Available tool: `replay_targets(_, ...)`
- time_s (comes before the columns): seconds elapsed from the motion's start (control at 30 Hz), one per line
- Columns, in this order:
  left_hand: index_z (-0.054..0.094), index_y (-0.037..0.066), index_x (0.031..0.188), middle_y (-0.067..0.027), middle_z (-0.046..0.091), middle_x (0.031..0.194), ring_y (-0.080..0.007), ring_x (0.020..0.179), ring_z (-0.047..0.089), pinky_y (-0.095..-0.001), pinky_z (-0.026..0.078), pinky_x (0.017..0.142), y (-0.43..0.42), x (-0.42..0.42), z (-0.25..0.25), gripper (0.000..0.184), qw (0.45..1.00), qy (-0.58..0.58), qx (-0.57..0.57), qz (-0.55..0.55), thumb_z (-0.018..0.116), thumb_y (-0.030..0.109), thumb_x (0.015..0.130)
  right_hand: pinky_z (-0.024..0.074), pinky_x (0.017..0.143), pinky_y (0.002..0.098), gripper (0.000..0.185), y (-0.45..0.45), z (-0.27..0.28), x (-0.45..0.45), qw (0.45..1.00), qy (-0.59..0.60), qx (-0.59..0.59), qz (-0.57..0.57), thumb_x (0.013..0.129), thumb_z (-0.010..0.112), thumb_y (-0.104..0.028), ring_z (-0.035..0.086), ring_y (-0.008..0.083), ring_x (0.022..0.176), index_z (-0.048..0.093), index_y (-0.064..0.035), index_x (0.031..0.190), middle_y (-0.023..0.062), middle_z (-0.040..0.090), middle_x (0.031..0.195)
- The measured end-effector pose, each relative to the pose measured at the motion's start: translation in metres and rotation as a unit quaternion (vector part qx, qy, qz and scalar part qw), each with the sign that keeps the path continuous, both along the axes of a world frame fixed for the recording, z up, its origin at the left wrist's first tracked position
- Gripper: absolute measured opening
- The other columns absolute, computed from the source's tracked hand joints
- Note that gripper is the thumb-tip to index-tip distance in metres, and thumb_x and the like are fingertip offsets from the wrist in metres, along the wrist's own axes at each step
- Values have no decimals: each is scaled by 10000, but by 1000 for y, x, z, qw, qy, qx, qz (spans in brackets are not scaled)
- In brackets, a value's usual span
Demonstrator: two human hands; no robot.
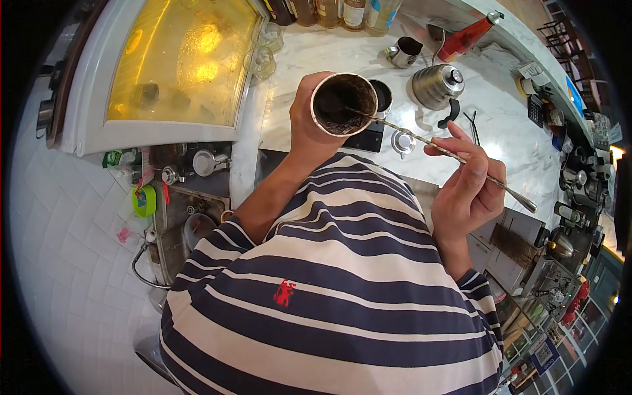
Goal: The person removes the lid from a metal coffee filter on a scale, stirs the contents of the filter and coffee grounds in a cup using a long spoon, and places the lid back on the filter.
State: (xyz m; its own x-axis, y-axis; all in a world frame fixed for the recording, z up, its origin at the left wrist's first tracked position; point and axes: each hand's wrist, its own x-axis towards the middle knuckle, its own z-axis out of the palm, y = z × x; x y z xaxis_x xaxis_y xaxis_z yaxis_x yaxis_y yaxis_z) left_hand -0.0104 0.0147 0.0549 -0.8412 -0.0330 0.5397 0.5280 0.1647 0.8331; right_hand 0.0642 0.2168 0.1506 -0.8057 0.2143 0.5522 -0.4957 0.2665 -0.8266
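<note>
My left hand (pixel 308 125) is wrapped round a white-rimmed cup (pixel 373 108), tilted so that its mouth faces me. Dark brown, moist-looking stuff (pixel 337 105) coats the cup's inside; how deep it goes I cannot tell. In my right hand (pixel 469 187) a long bar spoon (pixel 421 137) with a twisted shaft is pinched between thumb and fingers. Its far end reaches into the cup, and that tip is hard to make out against the dark contents. Just behind the held cup stands a second dark cup (pixel 382 99), partly hidden, near a black scale (pixel 367 139).
On the marble counter (pixel 296 52) are a steel kettle (pixel 436 87), a small pitcher (pixel 404 52), a round silver-coloured piece (pixel 403 142) and a red bottle (pixel 466 41). Bottles (pixel 329 12) line the back. A yellow-lit cabinet (pixel 178 66) and a sink (pixel 178 224) lie left.
</note>
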Motion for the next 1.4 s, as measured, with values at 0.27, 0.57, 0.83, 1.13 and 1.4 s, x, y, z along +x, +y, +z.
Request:
replay_targets(0.27, 486, 27, 1348, -106, 602, 1253, -200, 1127, 632, -340, 513, 993, 2, -11, -6, 876, 998, -8, -54, -11, 1002, 117, 646, 492, 1063, 524, 259, 12, -8, -14, 999, 3, -39, 16, 1115, 445, -180, 747, 252, 764, 551, 35, 1018, 233, 747, 923)
replay_targets(0.57, 497, 17, 1334, -95, 644, 1192, -188, 1085, 664, -331, 544, 959, 9, -25, -11, 825, 996, -52, -73, -22, 979, 92, 670, 605, 867, 460, 315, 30, -13, -21, 984, -71, -155, -43, 1127, 418, -221, 746, 319, 813, 508, 57, 1011, 258, 722, 922)
replay_targets(0.83, 555, 20, 1273, -108, 709, 1134, -192, 1051, 692, -331, 547, 941, -22, -46, -49, 750, 980, -175, -49, 76, 970, 76, 650, 647, 692, 408, 287, 65, -27, -18, 961, -54, -248, -111, 1129, 407, -215, 744, 356, 838, 499, 32, 1014, 261, 716, 928)
replay_targets(1.13, 550, 10, 1274, -118, 710, 1147, -199, 1055, 694, -334, 548, 941, -37, -39, -79, 730, 970, -225, -54, 75, 962, 107, 678, 579, 891, 399, 259, 60, -67, -18, 975, -109, -119, -152, 1114, 434, -159, 753, 258, 779, 566, 45, 1026, 207, 738, 946)
replay_targets(1.4, 537, 11, 1287, -121, 703, 1170, -198, 1085, 686, -342, 544, 958, -29, -35, -84, 746, 971, -229, -43, 46, 959, 114, 680, 488, 1050, 507, 154, 45, -82, -26, 996, -27, 62, -55, 1060, 498, -41, 755, 219, 773, 622, 29, 1000, 151, 755, 952)
